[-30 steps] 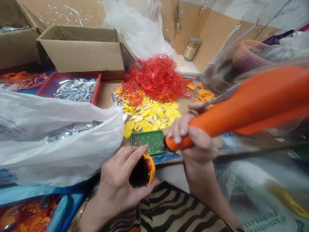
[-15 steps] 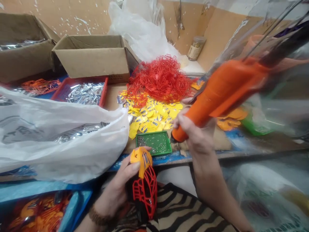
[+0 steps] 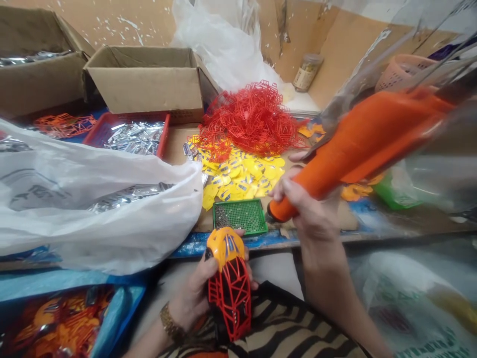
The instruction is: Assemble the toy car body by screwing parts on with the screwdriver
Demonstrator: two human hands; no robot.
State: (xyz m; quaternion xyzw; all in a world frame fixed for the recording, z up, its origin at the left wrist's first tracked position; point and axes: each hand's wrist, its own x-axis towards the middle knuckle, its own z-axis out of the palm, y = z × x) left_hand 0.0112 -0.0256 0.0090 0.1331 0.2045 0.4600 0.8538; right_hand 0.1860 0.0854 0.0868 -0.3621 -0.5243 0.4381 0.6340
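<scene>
In the left hand [image 3: 196, 293], toy car shell [image 3: 230, 281] points away.

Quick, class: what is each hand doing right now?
Left hand: closed on the toy car.
Right hand: closed on the orange tool.

My head camera shows an evenly lit, bright bench with soft shadows. The orange tool [image 3: 365, 144] on the right is motion-blurred, edges bend outward, and clear plastic [image 3: 428, 164] possibly carries glare, hazing that corner.
</scene>
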